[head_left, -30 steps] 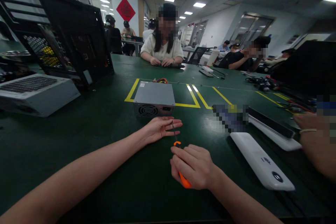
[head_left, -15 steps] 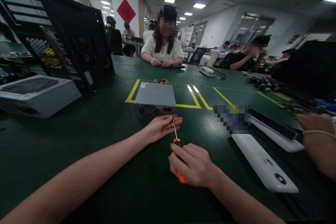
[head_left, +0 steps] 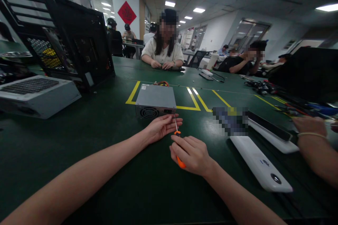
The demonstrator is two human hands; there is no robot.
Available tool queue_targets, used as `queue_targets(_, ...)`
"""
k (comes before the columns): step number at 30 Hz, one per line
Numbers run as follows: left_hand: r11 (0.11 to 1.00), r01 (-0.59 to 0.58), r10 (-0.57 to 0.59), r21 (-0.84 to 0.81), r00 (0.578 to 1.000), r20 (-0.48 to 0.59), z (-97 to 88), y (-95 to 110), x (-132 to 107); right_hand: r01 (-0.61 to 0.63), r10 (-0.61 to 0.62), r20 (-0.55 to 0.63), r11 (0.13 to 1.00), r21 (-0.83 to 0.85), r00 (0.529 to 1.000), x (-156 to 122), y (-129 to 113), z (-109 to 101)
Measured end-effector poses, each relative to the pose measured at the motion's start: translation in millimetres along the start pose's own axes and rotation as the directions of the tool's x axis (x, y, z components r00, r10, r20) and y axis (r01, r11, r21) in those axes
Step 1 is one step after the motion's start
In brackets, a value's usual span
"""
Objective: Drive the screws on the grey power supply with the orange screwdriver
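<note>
My right hand is wrapped round the orange handle of a screwdriver. The metal shaft points away from me, its tip close to the lower right corner of a grey computer power supply. Whether the tip touches a screw there is too small to tell. Beside the shaft, my left hand lies palm up with its fingers stretched out, just in front of the power supply's fan face. The power supply sits on the green table, inside yellow tape marks, with coloured wires at its back.
At left stand a black computer case and a second power supply. On the right lie a white device and a phone-like slab. Another person's hand is at the right edge. A person sits opposite.
My right hand and the screwdriver have moved forward, bringing the tip up to the power supply's corner. My left hand has shifted only slightly.
</note>
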State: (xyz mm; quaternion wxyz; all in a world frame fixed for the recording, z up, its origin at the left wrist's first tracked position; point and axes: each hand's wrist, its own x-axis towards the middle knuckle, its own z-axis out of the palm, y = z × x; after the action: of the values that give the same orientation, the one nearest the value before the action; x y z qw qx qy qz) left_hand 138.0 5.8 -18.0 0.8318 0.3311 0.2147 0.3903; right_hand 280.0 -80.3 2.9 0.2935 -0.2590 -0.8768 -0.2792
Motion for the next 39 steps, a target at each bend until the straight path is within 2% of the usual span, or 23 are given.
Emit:
queue_targets(13, 1.0, -0.016, 0.016, 0.003, 0.999, 0.039, -0.9, 0, -1, -0.027, 0.027, -0.002, 0.999, 0.038, 1.0, 3, 0, 3)
queue_targets(24, 0.998, -0.046, 0.043, 0.052, 0.998, 0.054, 1.9, -1, -4, -0.145, 0.141, 0.035, 0.975, 0.167, 0.989, 3, 1, 4)
queue_targets(27, 0.997, -0.05, 0.047, 0.063, 0.998, 0.05, 1.9, -1, -5, -0.203, 0.199, 0.043, 0.948, 0.246, 0.979, 3, 1, 1)
queue_targets(31, 0.995, -0.028, 0.026, 0.095, 0.999, 0.022, 3.6, 1, -6, -0.262, 0.287, -0.038, 0.916, 0.302, 0.957, 2, -1, 0)
queue_targets(36, 0.987, -0.04, 0.042, 0.157, 0.999, -0.006, 6.3, -1, -7, -0.245, 0.256, 0.004, 0.922, 0.299, 0.967, 3, -1, -4)
queue_targets(39, 0.969, -0.108, 0.117, 0.22, 0.993, -0.029, 8.6, -4, -9, -0.249, 0.266, -0.013, 0.916, 0.316, 0.964, 4, 0, -5)
